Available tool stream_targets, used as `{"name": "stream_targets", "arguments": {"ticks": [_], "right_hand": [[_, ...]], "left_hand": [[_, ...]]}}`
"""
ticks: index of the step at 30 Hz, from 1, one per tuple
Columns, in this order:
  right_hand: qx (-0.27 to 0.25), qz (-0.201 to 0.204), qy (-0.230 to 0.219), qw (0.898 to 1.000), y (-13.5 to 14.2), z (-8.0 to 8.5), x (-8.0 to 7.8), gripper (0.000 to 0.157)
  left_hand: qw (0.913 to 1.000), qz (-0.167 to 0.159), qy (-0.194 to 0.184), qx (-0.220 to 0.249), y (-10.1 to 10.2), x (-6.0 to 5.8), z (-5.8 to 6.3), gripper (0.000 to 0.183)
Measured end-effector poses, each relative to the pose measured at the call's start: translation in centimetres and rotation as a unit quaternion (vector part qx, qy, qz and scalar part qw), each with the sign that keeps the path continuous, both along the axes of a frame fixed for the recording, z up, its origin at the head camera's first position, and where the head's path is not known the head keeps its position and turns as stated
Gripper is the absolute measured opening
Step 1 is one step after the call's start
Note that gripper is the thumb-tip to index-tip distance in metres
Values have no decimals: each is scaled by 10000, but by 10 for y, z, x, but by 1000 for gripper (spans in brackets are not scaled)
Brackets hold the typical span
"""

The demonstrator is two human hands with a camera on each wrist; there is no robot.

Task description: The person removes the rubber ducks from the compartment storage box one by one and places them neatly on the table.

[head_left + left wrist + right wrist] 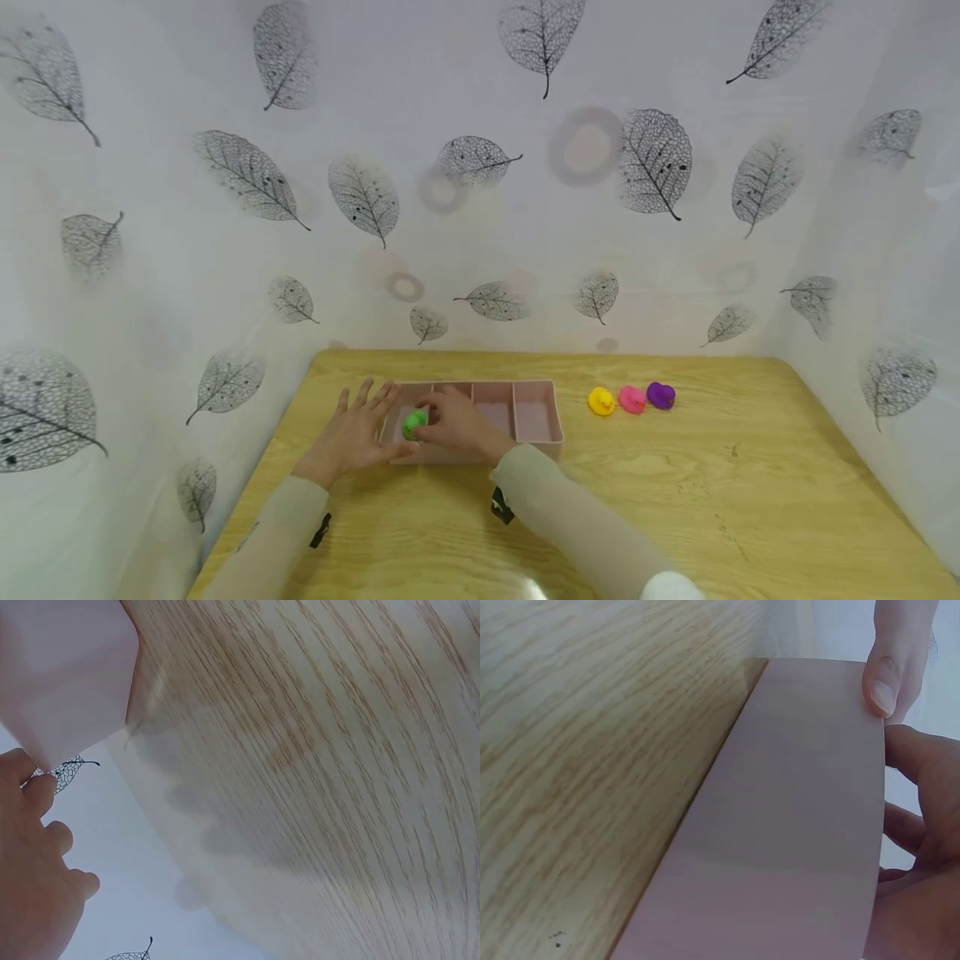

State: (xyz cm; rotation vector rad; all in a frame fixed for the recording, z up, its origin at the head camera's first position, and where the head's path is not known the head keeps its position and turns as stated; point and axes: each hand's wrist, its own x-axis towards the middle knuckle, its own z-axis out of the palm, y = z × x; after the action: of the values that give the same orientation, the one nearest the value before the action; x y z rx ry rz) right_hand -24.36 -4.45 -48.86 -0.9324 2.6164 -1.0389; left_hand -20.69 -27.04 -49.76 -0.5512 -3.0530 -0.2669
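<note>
In the head view, a pink divided box stands on the table. My right hand reaches over its front wall and pinches a green rubber duck inside the leftmost compartment; the duck is partly hidden by the fingers. My left hand lies at the box's left end with fingers spread, its thumb along the front rim. The left wrist view has the left hand beside the box's end wall. In the right wrist view, the box's front wall hides the right fingertips and the duck.
Right of the box, a yellow duck, a pink duck and a purple duck sit in a row on the wooden table. A white leaf-printed sheet rises behind the table and along its sides.
</note>
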Motion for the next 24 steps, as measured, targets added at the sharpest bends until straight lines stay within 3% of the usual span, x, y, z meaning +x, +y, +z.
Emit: {"name": "stream_targets", "arguments": {"ticks": [8, 12, 17, 24], "right_hand": [[184, -29, -53, 9998, -7, 9, -3, 35], [172, -211, -218, 9994, -14, 5, -6, 33], [319, -481, -312, 9978, -24, -4, -8, 41], [329, -772, -596, 9947, -30, -8, -7, 36]], "left_hand": [[10000, -20, -44, -1, 0, -1, 2, 105], [10000, -25, -89, 22, -1, -1, 3, 105], [9999, -15, -124, 58, -2, -1, 3, 105], [9998, -25, -154, 92, -2, -1, 3, 105]]}}
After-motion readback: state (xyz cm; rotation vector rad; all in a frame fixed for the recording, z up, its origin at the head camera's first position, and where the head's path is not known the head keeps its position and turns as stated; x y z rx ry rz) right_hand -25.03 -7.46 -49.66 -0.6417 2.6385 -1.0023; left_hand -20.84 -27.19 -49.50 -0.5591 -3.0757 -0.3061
